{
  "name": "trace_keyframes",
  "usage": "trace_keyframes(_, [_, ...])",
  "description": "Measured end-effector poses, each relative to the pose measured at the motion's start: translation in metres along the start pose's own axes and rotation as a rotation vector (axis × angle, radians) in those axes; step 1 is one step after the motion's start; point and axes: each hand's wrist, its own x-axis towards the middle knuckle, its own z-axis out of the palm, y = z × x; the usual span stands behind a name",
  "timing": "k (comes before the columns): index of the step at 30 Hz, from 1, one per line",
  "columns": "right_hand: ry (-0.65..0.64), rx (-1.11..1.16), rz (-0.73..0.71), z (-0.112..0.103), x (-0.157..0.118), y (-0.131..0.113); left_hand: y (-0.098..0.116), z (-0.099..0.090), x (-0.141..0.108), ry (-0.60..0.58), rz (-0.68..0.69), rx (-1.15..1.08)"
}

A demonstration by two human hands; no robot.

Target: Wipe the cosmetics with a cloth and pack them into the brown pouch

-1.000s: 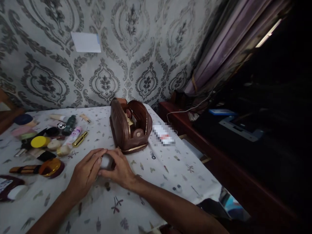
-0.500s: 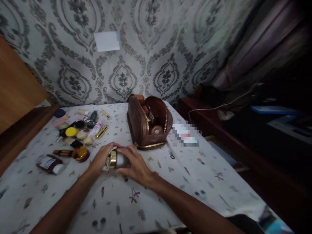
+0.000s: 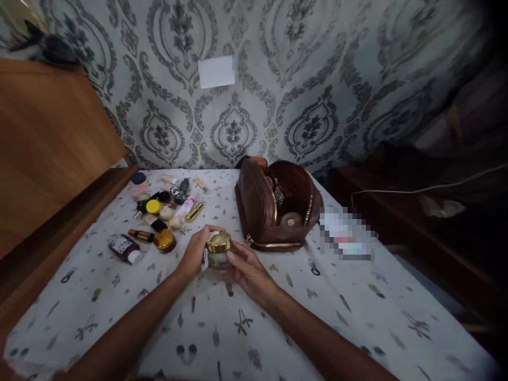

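Observation:
A cosmetic jar [image 3: 219,244] with a gold lid and a clear, pale body is held between my two hands above the table. My right hand [image 3: 251,269] grips its right side, thumb at the front and fingers curled beneath. On the other side, my left hand [image 3: 195,252] is closed around a white cloth [image 3: 205,259], pressed against the jar; its fingertips are partly hidden. Just beyond my hands stands a brown leather toiletry bag [image 3: 256,206], unzipped, with a few items inside that I cannot make out clearly.
Left of my hands lie an amber jar [image 3: 164,241], a dark red bottle [image 3: 124,248] with a white cap, a gold tube [image 3: 194,211], a yellow-lidded jar [image 3: 153,207] and several other cosmetics. A blurred packet [image 3: 345,233] is right of the bag. A wooden panel [image 3: 51,143] borders the left.
The jar has turned from lying sideways to nearly upright, its gold lid now facing up. My right hand has shifted from over it to its right side. The view has swung left.

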Motion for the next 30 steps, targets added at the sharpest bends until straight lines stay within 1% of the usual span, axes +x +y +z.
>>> trace_keyframes(2, [0.006, 0.044, 0.010, 0.001, 0.000, 0.000, -0.003, 0.001, 0.000, 0.009, 0.031, 0.011])
trace_keyframes(5, [0.071, 0.101, -0.001, 0.002, 0.000, 0.001, -0.006, 0.001, 0.000, 0.060, 0.083, 0.060])
trace_keyframes(7, [0.105, 0.124, 0.001, 0.003, 0.001, 0.001, -0.006, 0.001, -0.001, 0.093, 0.119, 0.092])
trace_keyframes(10, [0.120, 0.124, 0.011, 0.004, 0.000, 0.002, -0.003, 0.000, -0.005, 0.123, 0.173, 0.138])
trace_keyframes(14, [0.129, 0.110, 0.002, 0.005, -0.001, 0.003, 0.001, 0.002, -0.010, 0.122, 0.297, 0.268])
trace_keyframes(16, [0.146, 0.096, -0.013, 0.005, -0.002, 0.004, 0.002, 0.003, -0.011, 0.107, 0.327, 0.306])
trace_keyframes(18, [0.154, 0.072, -0.019, 0.005, -0.002, 0.003, 0.003, 0.004, -0.012, 0.087, 0.291, 0.265])
trace_keyframes(20, [0.134, 0.051, -0.015, 0.005, -0.003, 0.001, 0.004, 0.003, -0.011, 0.029, 0.209, 0.163])
trace_keyframes(23, [0.076, 0.057, -0.003, 0.007, -0.005, -0.004, 0.004, 0.001, -0.008, -0.104, 0.088, -0.022])
trace_keyframes(26, [0.071, 0.139, 0.030, 0.007, -0.005, -0.007, 0.004, -0.001, -0.006, -0.223, 0.018, -0.137])
trace_keyframes(28, [0.096, 0.186, 0.057, 0.005, -0.004, -0.006, 0.004, -0.002, -0.006, -0.243, 0.024, -0.148])
trace_keyframes(30, [0.112, 0.198, 0.074, 0.004, -0.002, -0.004, 0.004, -0.001, -0.008, -0.189, 0.061, -0.111])
